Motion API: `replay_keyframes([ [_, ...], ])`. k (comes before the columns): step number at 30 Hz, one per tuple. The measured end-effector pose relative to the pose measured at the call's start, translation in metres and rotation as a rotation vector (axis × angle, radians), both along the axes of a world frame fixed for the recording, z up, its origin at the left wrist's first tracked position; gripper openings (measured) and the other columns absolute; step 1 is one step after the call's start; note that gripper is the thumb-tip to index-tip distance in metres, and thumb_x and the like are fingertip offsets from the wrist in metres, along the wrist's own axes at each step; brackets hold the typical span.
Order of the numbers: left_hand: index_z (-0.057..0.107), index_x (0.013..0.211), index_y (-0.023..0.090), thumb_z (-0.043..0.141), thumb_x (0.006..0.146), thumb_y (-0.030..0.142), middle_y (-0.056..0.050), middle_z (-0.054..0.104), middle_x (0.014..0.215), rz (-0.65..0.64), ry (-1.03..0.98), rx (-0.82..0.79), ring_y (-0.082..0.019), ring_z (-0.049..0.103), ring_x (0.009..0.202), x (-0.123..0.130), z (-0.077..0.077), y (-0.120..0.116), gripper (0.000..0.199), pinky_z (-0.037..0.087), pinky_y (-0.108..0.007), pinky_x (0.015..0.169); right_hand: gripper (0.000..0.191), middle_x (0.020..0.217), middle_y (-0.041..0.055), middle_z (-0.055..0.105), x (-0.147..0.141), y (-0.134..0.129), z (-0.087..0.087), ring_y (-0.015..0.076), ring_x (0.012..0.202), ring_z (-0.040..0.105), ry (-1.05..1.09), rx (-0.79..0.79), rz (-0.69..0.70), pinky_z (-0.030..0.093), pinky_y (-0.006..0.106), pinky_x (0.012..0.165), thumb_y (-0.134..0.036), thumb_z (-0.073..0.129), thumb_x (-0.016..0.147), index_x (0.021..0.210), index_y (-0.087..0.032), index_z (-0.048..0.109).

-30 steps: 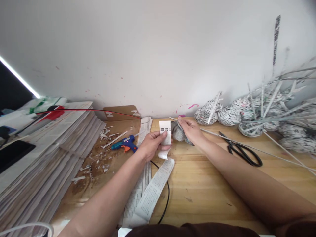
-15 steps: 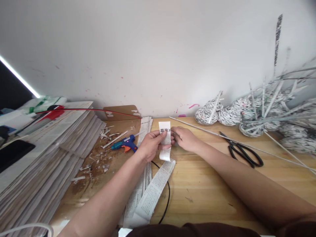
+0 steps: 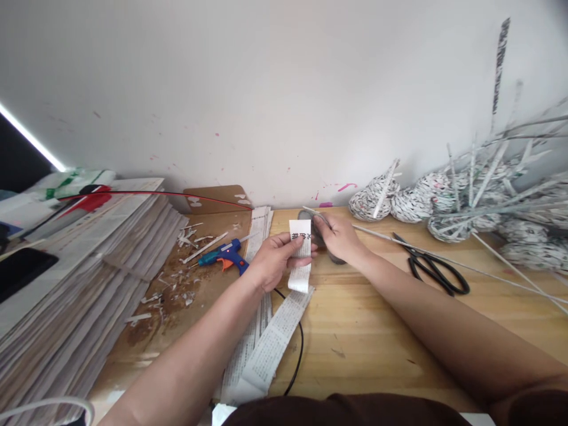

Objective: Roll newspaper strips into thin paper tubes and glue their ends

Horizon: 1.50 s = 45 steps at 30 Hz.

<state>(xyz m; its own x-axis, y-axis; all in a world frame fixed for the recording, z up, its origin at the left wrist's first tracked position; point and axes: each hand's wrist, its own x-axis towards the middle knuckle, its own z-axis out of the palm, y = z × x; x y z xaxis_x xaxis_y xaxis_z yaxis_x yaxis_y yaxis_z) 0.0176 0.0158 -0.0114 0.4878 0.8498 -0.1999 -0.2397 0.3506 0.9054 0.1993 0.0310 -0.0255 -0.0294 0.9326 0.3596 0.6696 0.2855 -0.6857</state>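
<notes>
A printed paper strip (image 3: 300,273) hangs upright from my left hand (image 3: 276,258), its upper part pinched between thumb and fingers. Its lower end curls near a longer paper strip (image 3: 274,340) that slants over the table and other long strips. My right hand (image 3: 339,236) is closed on a grey object (image 3: 338,260), just right of the upright strip; what that object is I cannot make out. The fingertips of both hands are close together. To the left of my left hand lies a blue glue gun (image 3: 226,254) with an orange trigger.
Black scissors (image 3: 437,269) lie on the wooden table (image 3: 377,349) at right, beside a long thin rod (image 3: 479,275). Woven paper shapes (image 3: 375,198) line the wall. At left are a tall newspaper stack (image 3: 110,266), paper scraps (image 3: 189,290) and a black phone (image 3: 26,272).
My right hand has moved slightly right and up, and the grey object now shows around its fingers. My left hand still holds the strip. The whole view has shifted a little.
</notes>
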Motion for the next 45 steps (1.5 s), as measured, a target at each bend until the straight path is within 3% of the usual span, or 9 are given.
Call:
replay_keyframes([
  [4, 0.069, 0.099, 0.010, 0.069, 0.081, 0.022, -0.012, 0.074, 0.093, -0.015, -0.004, 0.000, -0.018, 0.072, 0.082, -0.001, 0.000, 0.000, 0.022, 0.057, -0.023, 0.074, 0.036, 0.113, 0.0070, 0.070, 0.001, 0.004, -0.011, 0.0241, 0.104, 0.064, -0.024, -0.069, 0.079, 0.045, 0.036, 0.089, -0.031, 0.040, 0.095, 0.123, -0.022, 0.061],
  [8, 0.069, 0.097, 0.009, 0.068, 0.081, 0.020, -0.013, 0.074, 0.092, -0.003, 0.001, -0.004, -0.019, 0.072, 0.081, -0.001, 0.001, 0.000, 0.020, 0.057, -0.024, 0.073, 0.042, 0.127, 0.0083, 0.063, 0.003, 0.007, -0.017, 0.0250, 0.118, 0.058, -0.024, -0.013, 0.022, 0.042, 0.039, 0.100, -0.018, 0.043, 0.090, 0.129, -0.020, 0.059],
  [14, 0.068, 0.097, 0.010, 0.071, 0.078, 0.022, -0.013, 0.073, 0.095, -0.020, 0.017, 0.022, -0.018, 0.071, 0.083, -0.002, -0.001, 0.000, 0.023, 0.056, -0.023, 0.073, 0.022, 0.097, 0.0050, 0.076, 0.004, 0.005, -0.004, 0.0239, 0.094, 0.069, 0.082, 0.095, -0.091, 0.050, 0.033, 0.086, -0.022, 0.060, 0.080, 0.095, -0.020, 0.076],
  [20, 0.069, 0.098, 0.010, 0.070, 0.078, 0.022, -0.012, 0.074, 0.094, -0.014, 0.026, 0.036, -0.017, 0.071, 0.082, -0.001, 0.000, 0.001, 0.023, 0.056, -0.023, 0.073, 0.018, 0.070, 0.0044, 0.071, 0.001, 0.001, 0.000, 0.0199, 0.065, 0.064, 0.021, 0.074, -0.154, 0.045, 0.029, 0.060, -0.033, 0.074, 0.068, 0.077, -0.017, 0.071],
  [25, 0.069, 0.100, 0.012, 0.072, 0.077, 0.026, -0.010, 0.074, 0.089, 0.023, 0.052, 0.032, -0.016, 0.071, 0.078, -0.002, -0.001, 0.002, 0.027, 0.056, -0.024, 0.071, 0.020, 0.095, 0.0065, 0.071, -0.001, 0.000, 0.007, 0.0209, 0.090, 0.063, 0.120, 0.124, 0.088, 0.046, 0.031, 0.076, -0.030, 0.061, 0.082, 0.093, -0.018, 0.071],
  [30, 0.070, 0.097, 0.013, 0.072, 0.077, 0.034, -0.008, 0.073, 0.087, 0.006, 0.041, 0.066, -0.015, 0.070, 0.077, -0.004, -0.005, 0.004, 0.029, 0.055, -0.024, 0.071, 0.030, 0.080, 0.0036, 0.068, 0.003, -0.002, 0.021, 0.0143, 0.071, 0.059, 0.513, -0.291, 0.428, 0.044, 0.026, 0.065, -0.037, 0.056, 0.087, 0.103, -0.016, 0.070],
  [33, 0.070, 0.096, 0.013, 0.072, 0.077, 0.036, -0.008, 0.073, 0.087, 0.003, 0.049, 0.077, -0.015, 0.070, 0.078, -0.004, -0.006, 0.004, 0.030, 0.055, -0.024, 0.071, 0.027, 0.073, 0.0020, 0.065, 0.006, -0.004, 0.026, 0.0110, 0.064, 0.056, 0.584, -0.411, 0.574, 0.041, 0.023, 0.059, -0.039, 0.058, 0.087, 0.093, -0.015, 0.069],
  [36, 0.070, 0.097, 0.013, 0.072, 0.076, 0.036, -0.008, 0.073, 0.087, 0.000, 0.054, 0.083, -0.015, 0.069, 0.078, -0.004, -0.006, 0.004, 0.031, 0.055, -0.024, 0.072, 0.027, 0.067, 0.0017, 0.065, 0.006, -0.005, 0.027, 0.0103, 0.061, 0.055, 0.515, -0.428, 0.612, 0.040, 0.023, 0.058, -0.039, 0.058, 0.088, 0.085, -0.014, 0.068],
  [45, 0.071, 0.097, 0.013, 0.076, 0.072, 0.035, -0.009, 0.072, 0.091, -0.009, 0.075, 0.090, -0.014, 0.067, 0.080, -0.002, -0.003, 0.001, 0.034, 0.054, -0.024, 0.071, 0.030, 0.064, 0.0018, 0.063, 0.002, -0.005, 0.025, 0.0098, 0.057, 0.052, 0.498, -0.415, 0.509, 0.036, 0.022, 0.052, -0.041, 0.060, 0.086, 0.079, -0.013, 0.067],
])
